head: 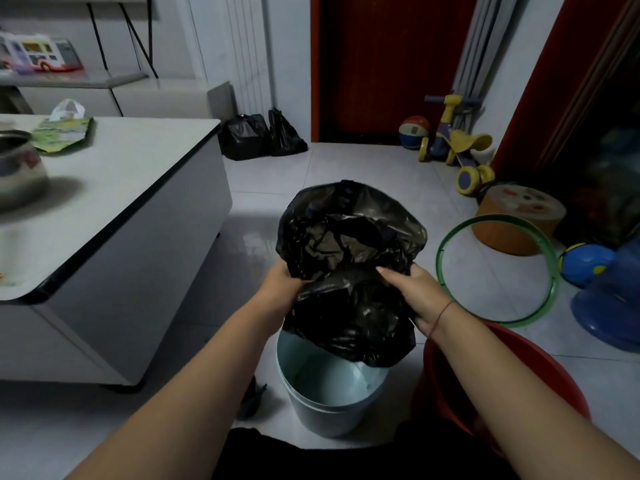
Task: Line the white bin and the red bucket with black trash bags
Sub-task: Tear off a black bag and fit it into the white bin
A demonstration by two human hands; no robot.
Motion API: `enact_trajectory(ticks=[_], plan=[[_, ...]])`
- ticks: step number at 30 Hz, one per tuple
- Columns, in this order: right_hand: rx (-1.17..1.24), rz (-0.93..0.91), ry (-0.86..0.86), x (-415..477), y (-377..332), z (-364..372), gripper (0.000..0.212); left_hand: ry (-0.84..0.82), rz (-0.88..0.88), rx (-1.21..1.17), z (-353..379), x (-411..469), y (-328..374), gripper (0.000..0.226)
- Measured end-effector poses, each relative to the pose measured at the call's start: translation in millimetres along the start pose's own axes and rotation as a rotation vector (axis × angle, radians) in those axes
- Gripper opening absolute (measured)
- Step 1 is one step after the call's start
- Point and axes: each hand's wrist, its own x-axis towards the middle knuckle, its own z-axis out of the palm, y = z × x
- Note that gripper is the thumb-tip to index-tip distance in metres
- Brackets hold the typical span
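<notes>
left grip (282,284) and right grip (412,296) each pinch the black bag (349,258) at its edge, holding it spread above the white bin (325,403) to open its mouth; red bucket (519,368) unlined alongside

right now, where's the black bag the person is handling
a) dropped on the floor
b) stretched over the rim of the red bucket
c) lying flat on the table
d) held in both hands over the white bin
D: the left hand and the right hand each grip the black bag, which hangs over the mouth of the white bin and is not yet folded over its rim; the red bucket stands to the right.
</notes>
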Motion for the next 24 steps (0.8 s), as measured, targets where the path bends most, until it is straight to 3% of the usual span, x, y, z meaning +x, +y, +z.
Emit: enact_trajectory(ticks=[4,7,10,14,17,20,22,24], plan=[[-0.267,0.112,-0.161,1.9,31.9,0.1,0.036,-0.289,-0.092,0.119,-9.2,-5.9,-35.0,0.04],[-0.466,0.181,-0.203,7.6,56.9,4.8,0.041,-0.348,-0.159,0.173,-13.2,-0.4,-64.1,0.048],[-0.579,0.165,-0.159,18.1,74.0,2.2,0.047,-0.305,-0.14,0.245,-14.5,8.8,-89.3,0.062],[-0.696,0.103,-0.084,20.1,86.8,-6.1,0.038,-0.095,0.0,0.319,-17.6,12.9,-113.9,0.064],[-0.845,0.088,0.033,13.8,89.1,-6.1,0.066,-0.007,0.051,0.443,-20.9,11.1,-123.7,0.084],[-0.992,-0.027,0.166,7.1,85.2,-3.0,0.094,0.045,0.079,0.505,-22.4,9.4,-132.2,0.086],[-1.007,-0.212,0.15,1.9,77.9,2.7,0.09,0.088,0.079,0.567,-22.4,8.7,-137.2,0.083],[-0.908,-0.303,-0.039,-2.2,70.6,11.2,0.068,0.125,0.088,0.599,-21.7,8.1,-141.2,0.073]])
